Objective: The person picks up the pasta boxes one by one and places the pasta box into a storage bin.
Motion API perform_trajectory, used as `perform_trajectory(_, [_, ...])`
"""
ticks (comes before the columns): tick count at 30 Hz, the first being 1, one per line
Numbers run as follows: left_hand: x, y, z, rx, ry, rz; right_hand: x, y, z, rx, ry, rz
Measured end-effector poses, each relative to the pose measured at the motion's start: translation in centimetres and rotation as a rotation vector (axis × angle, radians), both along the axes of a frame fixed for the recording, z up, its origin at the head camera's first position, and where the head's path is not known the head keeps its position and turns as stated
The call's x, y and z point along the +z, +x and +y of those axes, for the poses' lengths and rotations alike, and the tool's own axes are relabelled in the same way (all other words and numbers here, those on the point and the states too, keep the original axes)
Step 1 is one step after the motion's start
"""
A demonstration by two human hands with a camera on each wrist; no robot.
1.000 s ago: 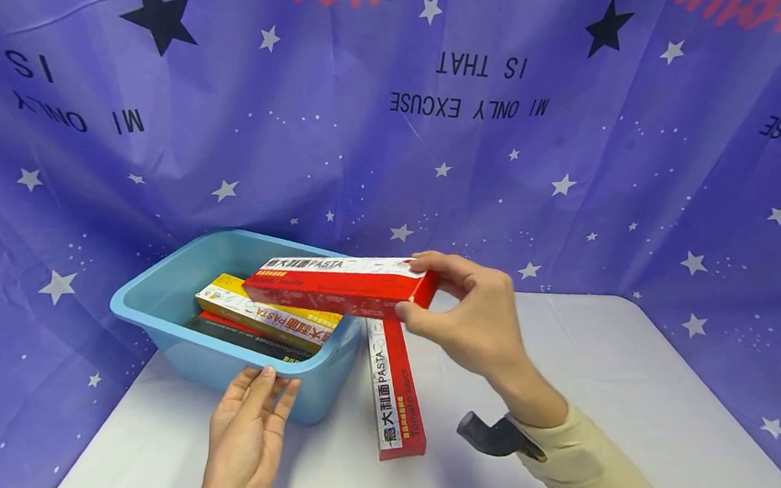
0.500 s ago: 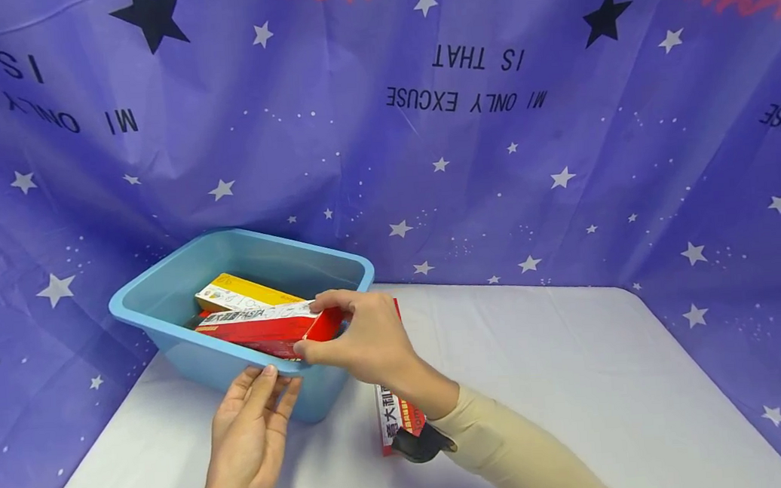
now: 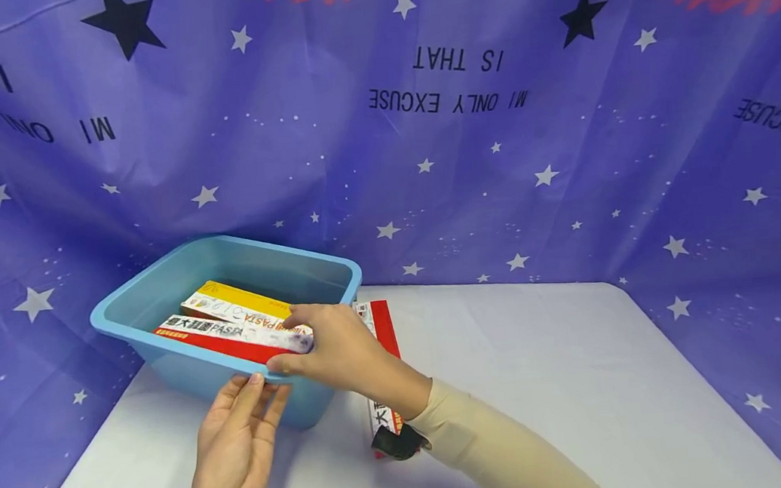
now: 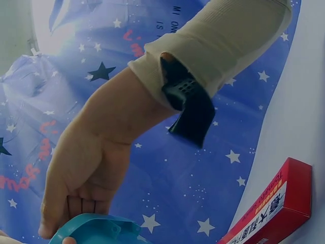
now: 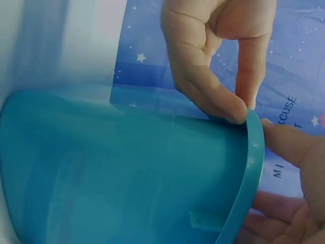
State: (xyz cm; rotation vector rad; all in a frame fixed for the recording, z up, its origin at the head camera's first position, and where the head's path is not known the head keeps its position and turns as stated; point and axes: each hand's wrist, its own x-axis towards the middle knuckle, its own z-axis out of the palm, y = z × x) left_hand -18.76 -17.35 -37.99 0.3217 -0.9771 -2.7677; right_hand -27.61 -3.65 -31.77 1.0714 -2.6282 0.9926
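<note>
My left hand pinches the near rim of a blue plastic basin, with the thumb over the rim and the fingers below it. My right hand grips the right end of a red and white pasta box. That box slants inside the basin along its near wall, its far end toward the left. Behind it lies a yellow and white pasta box. In the right wrist view, my left hand is at the basin rim, with my right hand beside it.
A second red pasta box lies on the white table just right of the basin, partly hidden by my right forearm. A purple star-print curtain hangs behind and at both sides.
My right hand has carried the red pasta box left and down from above the table into the basin, in front of the yellow box. My left hand has stayed at the rim.
</note>
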Motion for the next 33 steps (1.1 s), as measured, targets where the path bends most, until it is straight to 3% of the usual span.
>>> perform_trajectory(3, [-0.3, 0.1, -0.3, 0.004, 0.003, 0.001, -0.7, 0.1, 0.5, 0.037, -0.049, 0.026])
perform_trajectory(6, [-0.3, 0.1, -0.3, 0.010, 0.003, -0.020, -1.9, 0.3, 1.7, 0.041, -0.173, 0.102])
perform_trajectory(9, [-0.3, 0.2, -0.2, 0.014, 0.012, -0.032, -3.6, 0.6, 3.4, -0.008, -0.262, 0.261])
perform_trajectory(12, [-0.3, 0.2, -0.1, 0.013, 0.014, -0.043, -5.8, 1.1, 5.1, -0.141, -0.196, 0.370])
perform_trajectory(14, [-0.2, 0.2, -0.1, 0.011, 0.009, -0.051, -7.3, 1.6, 6.0, -0.245, -0.036, 0.337])
perform_trajectory(16, [-0.1, 0.1, 0.0, 0.010, 0.005, -0.064, -8.7, 2.1, 6.6, -0.321, 0.165, 0.240])
perform_trajectory(19, [0.1, 0.0, 0.0, 0.014, -0.002, -0.076, -10.7, 3.0, 7.4, -0.365, 0.448, 0.129])
perform_trajectory(21, [0.2, 0.0, 0.0, 0.016, 0.000, -0.087, -11.9, 3.5, 8.0, -0.379, 0.545, 0.113])
perform_trajectory(23, [0.3, 0.0, 0.1, 0.014, 0.001, -0.096, -12.7, 3.9, 8.8, -0.399, 0.578, 0.129])
perform_trajectory(27, [0.4, -0.1, 0.1, 0.008, 0.002, -0.103, -13.0, 4.2, 10.9, -0.446, 0.523, 0.138])
perform_trajectory(33, [0.4, 0.0, 0.0, 0.010, 0.007, -0.091, -11.9, 4.1, 15.0, -0.447, 0.463, -0.046])
